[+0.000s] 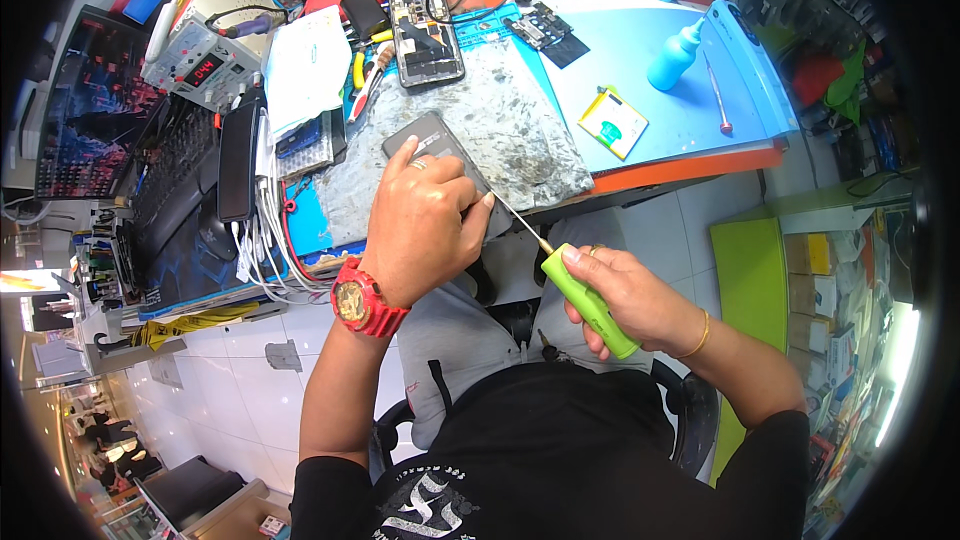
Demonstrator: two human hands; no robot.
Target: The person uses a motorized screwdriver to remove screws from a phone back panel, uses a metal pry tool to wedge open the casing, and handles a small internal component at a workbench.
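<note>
My left hand (425, 220), with a red watch on its wrist, grips a flat dark grey phone (430, 135) at the near edge of a stained grey work mat (530, 130). The palm hides much of the phone, and the index finger lies along its face. My right hand (625, 300) is closed round the green handle of a pry tool (590, 310). The tool's thin metal shaft points up and left, its tip at the phone's right edge beside my left thumb. Whether the tip is inside the seam I cannot tell.
An opened phone (425, 40) lies at the mat's far side, near red-handled pliers (372, 80). To the right are a yellow-edged battery (613, 124), blue bottles (676, 55) and a screwdriver (718, 95). White cables (268, 230), a black phone (238, 162) and a power supply (205, 65) stand left.
</note>
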